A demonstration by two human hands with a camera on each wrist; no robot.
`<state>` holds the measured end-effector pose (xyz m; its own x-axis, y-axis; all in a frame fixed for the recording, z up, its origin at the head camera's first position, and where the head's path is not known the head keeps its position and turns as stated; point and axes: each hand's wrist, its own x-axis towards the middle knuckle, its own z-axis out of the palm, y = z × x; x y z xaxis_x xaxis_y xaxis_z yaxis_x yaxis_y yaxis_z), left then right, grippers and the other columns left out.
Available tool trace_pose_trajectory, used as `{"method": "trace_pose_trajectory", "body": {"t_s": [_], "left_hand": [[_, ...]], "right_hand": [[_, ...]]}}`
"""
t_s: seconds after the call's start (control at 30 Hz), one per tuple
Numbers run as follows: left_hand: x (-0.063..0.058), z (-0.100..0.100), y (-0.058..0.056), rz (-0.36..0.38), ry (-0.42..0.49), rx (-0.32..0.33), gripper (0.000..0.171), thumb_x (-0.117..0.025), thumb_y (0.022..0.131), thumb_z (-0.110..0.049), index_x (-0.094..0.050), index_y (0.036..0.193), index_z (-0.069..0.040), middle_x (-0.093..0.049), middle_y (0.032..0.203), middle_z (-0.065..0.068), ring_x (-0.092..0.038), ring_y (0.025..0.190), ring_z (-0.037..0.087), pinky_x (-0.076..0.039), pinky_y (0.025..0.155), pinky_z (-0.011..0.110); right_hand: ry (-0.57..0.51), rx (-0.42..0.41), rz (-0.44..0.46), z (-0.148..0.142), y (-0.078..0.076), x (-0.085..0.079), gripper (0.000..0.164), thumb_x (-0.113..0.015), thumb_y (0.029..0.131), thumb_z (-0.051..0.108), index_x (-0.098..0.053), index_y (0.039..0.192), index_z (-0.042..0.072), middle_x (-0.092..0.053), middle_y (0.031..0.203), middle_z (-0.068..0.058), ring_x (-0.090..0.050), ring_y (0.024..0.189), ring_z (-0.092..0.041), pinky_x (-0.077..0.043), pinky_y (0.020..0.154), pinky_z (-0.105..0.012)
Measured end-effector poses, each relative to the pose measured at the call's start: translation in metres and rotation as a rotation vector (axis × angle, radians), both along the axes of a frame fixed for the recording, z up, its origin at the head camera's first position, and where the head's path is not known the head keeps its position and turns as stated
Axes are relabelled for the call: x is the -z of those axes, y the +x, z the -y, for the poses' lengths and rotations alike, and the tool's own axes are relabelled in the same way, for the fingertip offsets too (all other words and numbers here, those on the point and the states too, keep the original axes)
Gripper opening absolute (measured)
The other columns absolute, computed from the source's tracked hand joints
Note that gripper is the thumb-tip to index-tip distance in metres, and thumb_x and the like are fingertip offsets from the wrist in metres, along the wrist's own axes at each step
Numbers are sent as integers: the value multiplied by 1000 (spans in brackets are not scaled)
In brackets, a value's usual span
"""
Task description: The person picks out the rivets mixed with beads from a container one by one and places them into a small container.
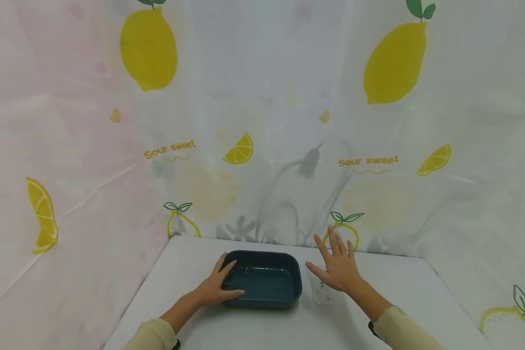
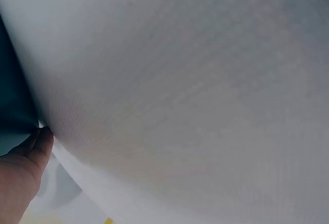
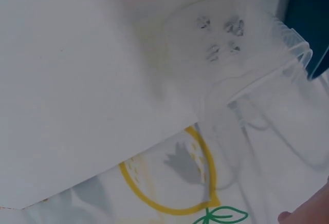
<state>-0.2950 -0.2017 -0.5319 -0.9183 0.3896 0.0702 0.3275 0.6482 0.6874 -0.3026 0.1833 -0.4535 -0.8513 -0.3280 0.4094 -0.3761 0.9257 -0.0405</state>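
Observation:
A dark blue rectangular tub [image 1: 269,281] stands on the white table. At its left end, my left hand [image 1: 212,288] grips it, with thumb and fingers spread over the rim. Small multicoloured pieces [image 1: 246,270] lie inside the tub near these fingers, partly hidden by them. In the left wrist view, fingertips meet the outer wall of the tub [image 2: 13,85]. To the right, my right hand [image 1: 340,267] is raised with fingers spread and nothing in it. Just below it stands a clear plastic container [image 3: 257,54], partly covered by the hand in the head view; several small dark-looking spots show through it.
The white table [image 1: 262,328] ends at the back and sides against a hanging cloth [image 1: 271,194] printed with lemons. The clear container stands close to the tub's right side.

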Motion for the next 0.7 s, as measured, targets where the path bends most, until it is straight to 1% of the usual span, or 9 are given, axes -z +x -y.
{"method": "trace_pose_trajectory", "body": {"t_s": [0.13,0.17,0.27,0.33,0.5,0.63,0.7], "left_hand": [[2,-1,0,-1,7,-11,102,-73,83,-56,-20,159,-13,5,166,17,-37,140,49,-41,100,65],[2,-2,0,-2,11,-11,102,-73,83,-56,-20,159,-13,5,166,17,-37,140,49,-41,100,65],[3,-2,-1,-8,6,0,102,-72,83,-57,-20,159,-13,5,166,18,-36,140,48,-40,101,65],[3,-3,-1,-7,5,4,102,-72,83,-57,-20,159,-13,4,166,18,-37,140,48,-40,101,64],[4,-2,-1,-6,0,-9,103,-72,83,-58,-19,159,-13,4,166,17,-36,140,47,-41,101,64],[4,-1,-1,-9,-8,-13,103,-71,83,-60,-19,159,-16,4,167,16,-38,140,46,-41,101,64],[5,0,-1,-11,-9,-10,103,-71,83,-59,-18,160,-16,4,166,17,-39,139,47,-41,100,64]], "right_hand": [[-7,3,27,7,-2,3,77,-48,94,64,-36,154,17,-14,164,-22,-25,146,-45,-14,111,-71],[-10,2,30,8,-2,3,77,-48,94,64,-37,154,18,-14,164,-22,-26,146,-45,-14,112,-71],[-8,11,31,11,-3,7,79,-51,91,65,-37,154,19,-14,164,-21,-28,145,-45,-15,112,-71],[-10,24,47,13,-5,11,82,-52,90,67,-36,155,20,-12,165,-20,-27,146,-45,-14,112,-71],[-23,47,110,21,-11,20,89,-52,87,72,-30,157,22,-5,166,-19,-23,147,-45,-9,113,-70],[-26,58,145,31,-12,25,91,-51,86,74,-29,157,23,-5,166,-18,-23,148,-42,-9,114,-70],[-20,58,142,38,-13,29,91,-50,86,75,-29,157,23,-6,166,-18,-24,147,-42,-11,114,-69]]}}
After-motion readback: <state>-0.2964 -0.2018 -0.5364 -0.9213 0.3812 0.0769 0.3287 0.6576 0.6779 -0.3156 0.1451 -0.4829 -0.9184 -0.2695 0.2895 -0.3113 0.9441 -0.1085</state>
